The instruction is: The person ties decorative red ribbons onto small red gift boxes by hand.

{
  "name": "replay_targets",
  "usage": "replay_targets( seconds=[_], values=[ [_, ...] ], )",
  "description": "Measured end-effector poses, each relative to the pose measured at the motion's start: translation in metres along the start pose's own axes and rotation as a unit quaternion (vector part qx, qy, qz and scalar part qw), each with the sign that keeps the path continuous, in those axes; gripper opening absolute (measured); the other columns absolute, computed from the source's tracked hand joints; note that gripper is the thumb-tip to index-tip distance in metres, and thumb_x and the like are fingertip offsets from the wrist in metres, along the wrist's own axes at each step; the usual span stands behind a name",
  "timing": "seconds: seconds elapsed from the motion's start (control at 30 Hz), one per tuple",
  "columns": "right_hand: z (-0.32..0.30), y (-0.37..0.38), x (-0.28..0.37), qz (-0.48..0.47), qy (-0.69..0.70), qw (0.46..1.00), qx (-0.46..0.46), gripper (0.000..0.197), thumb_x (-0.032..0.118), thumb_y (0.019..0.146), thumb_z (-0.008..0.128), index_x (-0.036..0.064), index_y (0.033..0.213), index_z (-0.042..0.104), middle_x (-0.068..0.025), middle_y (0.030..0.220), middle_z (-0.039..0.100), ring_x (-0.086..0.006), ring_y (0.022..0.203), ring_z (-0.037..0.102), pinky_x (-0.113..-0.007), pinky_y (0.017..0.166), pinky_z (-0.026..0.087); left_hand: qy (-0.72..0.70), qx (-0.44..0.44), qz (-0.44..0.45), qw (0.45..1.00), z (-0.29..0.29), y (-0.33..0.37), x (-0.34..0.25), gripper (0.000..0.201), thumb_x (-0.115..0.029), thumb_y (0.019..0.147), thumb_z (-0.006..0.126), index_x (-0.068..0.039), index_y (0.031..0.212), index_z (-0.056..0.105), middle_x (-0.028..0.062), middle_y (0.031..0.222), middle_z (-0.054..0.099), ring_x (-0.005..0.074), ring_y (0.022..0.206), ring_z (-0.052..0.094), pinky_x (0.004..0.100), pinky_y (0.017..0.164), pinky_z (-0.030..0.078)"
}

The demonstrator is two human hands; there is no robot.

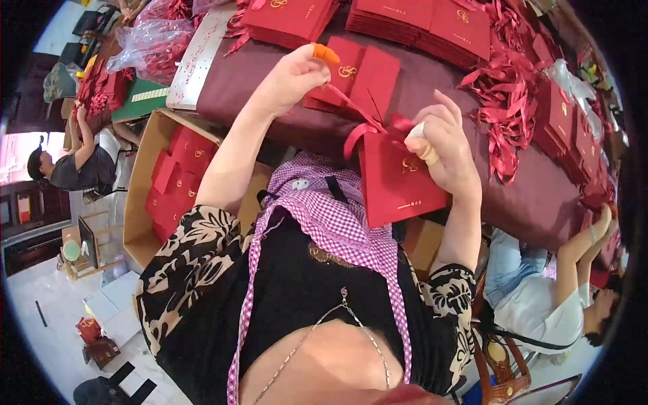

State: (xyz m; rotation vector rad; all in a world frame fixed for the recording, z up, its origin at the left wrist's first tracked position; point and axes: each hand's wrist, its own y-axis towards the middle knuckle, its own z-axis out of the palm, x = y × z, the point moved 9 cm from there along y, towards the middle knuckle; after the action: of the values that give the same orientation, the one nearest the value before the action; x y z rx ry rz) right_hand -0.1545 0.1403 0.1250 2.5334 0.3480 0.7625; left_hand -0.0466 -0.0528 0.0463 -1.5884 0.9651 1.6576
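Note:
A red paper gift bag (403,179) with gold print hangs tilted in front of me, just off the table's near edge. Red ribbon (364,131) is looped at its top edge, partly hidden by fingers. My left hand (297,77), an orange cover on one fingertip, is up to the left of the bag, pinching one end of the ribbon, which runs taut down to the bag. At the bag's upper right corner my right hand (439,145), with pale covers on its fingers, pinches the ribbon. Behind lies another red bag (374,77), flat on the table.
Stacks of red bags (422,23) and heaps of loose red ribbon (503,111) lie on the maroon-covered table (236,81). A cardboard box (138,209) of red bags stands at my left. One person (540,304) sits at right, another (84,162) at far left.

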Motion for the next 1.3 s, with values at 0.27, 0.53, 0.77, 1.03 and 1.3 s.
replay_targets(
  seconds=[0.27,0.53,0.77,1.03,1.3],
  values=[
    [0.023,0.012,-0.034,0.047,0.033,0.998,0.041,0.016,0.018,0.082,0.066,0.0048,0.078,0.058,-0.0066,0.075,0.056,-0.0262,0.083,0.057,-0.047,0.104,0.033,0.203,-0.059,0.032,0.977,-0.006,-0.012,-0.001,0.022,-0.011,0.094,0.054,-0.003,0.114,0.058,-0.0019,0.089,0.059,0.0058,0.084,0.053,0.0203,0.078,0.043],
    [0.034,0.055,-0.025,-0.003,0.059,0.996,0.069,0.016,0.021,0.086,0.061,0.0054,0.085,0.063,-0.0092,0.080,0.060,-0.0287,0.088,0.057,-0.043,0.095,0.040,-0.030,0.137,-0.039,0.989,0.073,-0.018,-0.002,0.054,-0.014,0.087,0.062,0.004,0.133,0.039,0.0125,0.113,0.060,0.0166,0.100,0.058,0.0306,0.088,0.046],
    [-0.033,0.025,-0.033,0.098,-0.038,0.994,-0.028,0.035,0.008,0.080,0.063,0.0077,0.115,0.062,-0.0128,0.115,0.062,-0.0324,0.116,0.053,-0.042,0.099,0.039,-0.253,-0.041,-0.071,0.964,0.019,-0.019,0.007,0.047,-0.011,0.091,0.058,-0.001,0.134,0.042,0.0095,0.114,0.062,0.0154,0.104,0.060,0.0319,0.093,0.046],
    [0.024,0.025,0.017,0.008,-0.223,0.971,0.089,0.056,0.001,0.073,0.059,0.0149,0.127,0.054,-0.0070,0.133,0.052,-0.0310,0.125,0.044,-0.048,0.101,0.036,-0.303,-0.116,-0.039,0.945,0.013,-0.023,-0.004,0.046,-0.021,0.096,0.054,-0.003,0.136,0.039,0.0065,0.119,0.057,0.0132,0.098,0.059,0.0297,0.082,0.051],
    [0.016,0.149,-0.006,-0.123,-0.203,0.971,-0.030,0.054,-0.002,0.076,0.055,0.0133,0.127,0.054,-0.0065,0.132,0.055,-0.0280,0.121,0.052,-0.042,0.097,0.041,0.004,-0.150,0.098,0.984,-0.098,0.006,-0.129,0.047,-0.021,0.090,0.063,-0.002,0.129,0.045,0.0032,0.097,0.063,0.0054,0.064,0.052,0.0193,0.050,0.042]
  ],
)
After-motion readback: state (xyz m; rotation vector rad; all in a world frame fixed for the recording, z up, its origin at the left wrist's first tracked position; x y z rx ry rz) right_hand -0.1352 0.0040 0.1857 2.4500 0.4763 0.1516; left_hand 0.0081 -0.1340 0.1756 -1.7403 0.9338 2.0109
